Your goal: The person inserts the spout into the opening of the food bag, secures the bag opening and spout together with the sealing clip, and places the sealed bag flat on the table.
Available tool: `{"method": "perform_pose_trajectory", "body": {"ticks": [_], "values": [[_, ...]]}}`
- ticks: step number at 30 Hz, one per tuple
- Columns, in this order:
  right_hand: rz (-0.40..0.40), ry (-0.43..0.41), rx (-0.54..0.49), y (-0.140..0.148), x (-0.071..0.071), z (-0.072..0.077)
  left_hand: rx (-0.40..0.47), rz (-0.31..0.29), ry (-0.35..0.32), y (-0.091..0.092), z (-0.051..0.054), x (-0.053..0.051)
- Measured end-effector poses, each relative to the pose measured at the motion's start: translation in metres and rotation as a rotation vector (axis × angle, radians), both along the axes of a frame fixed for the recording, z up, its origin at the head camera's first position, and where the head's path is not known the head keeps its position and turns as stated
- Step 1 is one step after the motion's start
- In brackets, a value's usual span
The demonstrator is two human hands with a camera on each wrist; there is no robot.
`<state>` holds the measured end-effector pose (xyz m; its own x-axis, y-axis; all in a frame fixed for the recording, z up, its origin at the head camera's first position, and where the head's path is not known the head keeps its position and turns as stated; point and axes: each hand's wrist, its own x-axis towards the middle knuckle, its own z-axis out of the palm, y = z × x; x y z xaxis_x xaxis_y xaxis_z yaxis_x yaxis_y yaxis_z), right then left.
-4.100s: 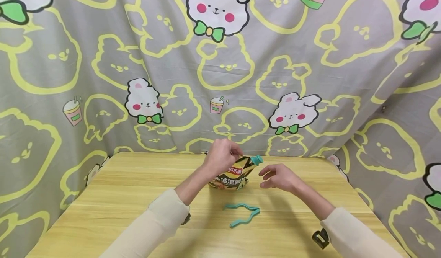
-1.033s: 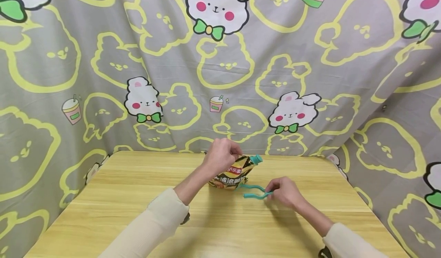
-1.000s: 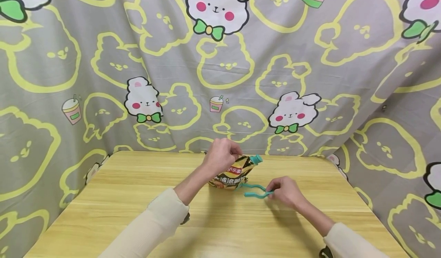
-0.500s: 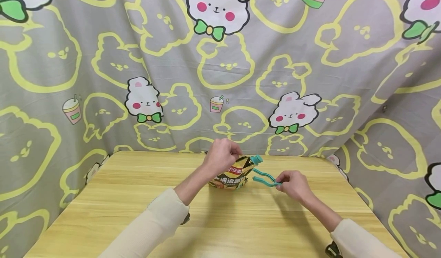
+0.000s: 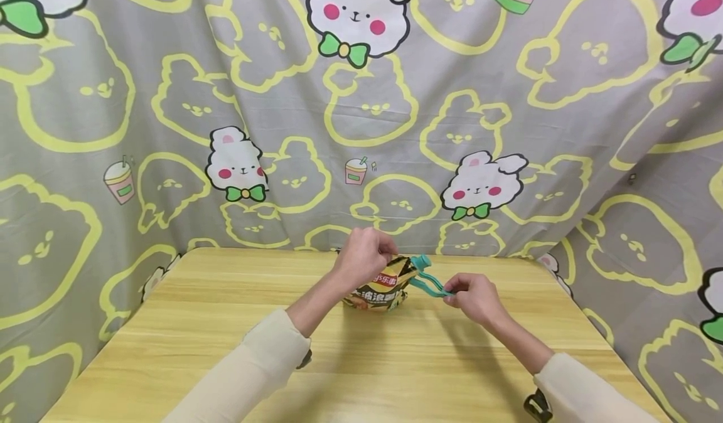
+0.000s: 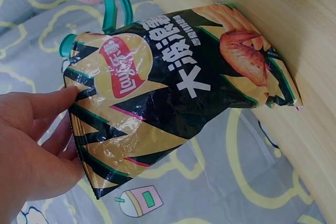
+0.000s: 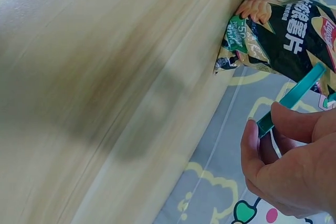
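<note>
Head view: the chip bag [image 5: 378, 291] stands upright on the bench [image 5: 226, 297], its top edge pinched by the left-hand grip [image 5: 364, 257], with thumb on the printed face and other fingers behind, drawn in to the thickness of the film. To the bag's right, the side where a teal spout [image 6: 67, 45] juts at its upper corner, the right-hand grip [image 5: 474, 297] pinches the joined end of a teal clip [image 7: 294, 95] between thumb and fingers, clear of the bench.

What matters most, as I judge it, is how the clip lies to the bag. Its long axis runs from the right-hand grip toward the bag's right side, rising slightly, the two free arms a little apart and ending just below the spout. Their tips meet the bag's outline in view; whether they touch it, I cannot tell. The left-hand grip is nearer the bag, being on it; the clip spans the gap to the other.

From above, the left-hand grip covers part of the bag's top edge. The right wrist view cuts off that top and most of the spout, and the clip's arms read there as one strip. The left wrist view crops the right-hand grip.
</note>
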<state>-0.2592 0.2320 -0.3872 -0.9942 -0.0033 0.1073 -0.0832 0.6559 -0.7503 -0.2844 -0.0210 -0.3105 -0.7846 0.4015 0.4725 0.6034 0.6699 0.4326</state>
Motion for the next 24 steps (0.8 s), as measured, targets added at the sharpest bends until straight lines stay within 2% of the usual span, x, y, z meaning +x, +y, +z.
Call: {"method": "perform_pose_trajectory", "body": {"ticks": [13, 24], "values": [[0.028, 0.000, -0.031, 0.001, -0.003, 0.007, -0.003, 0.000, 0.007, 0.000, 0.001, 0.000], [0.009, 0.010, -0.051, -0.003, -0.004, 0.012, -0.018, 0.002, 0.014, 0.001, 0.001, 0.000]]}}
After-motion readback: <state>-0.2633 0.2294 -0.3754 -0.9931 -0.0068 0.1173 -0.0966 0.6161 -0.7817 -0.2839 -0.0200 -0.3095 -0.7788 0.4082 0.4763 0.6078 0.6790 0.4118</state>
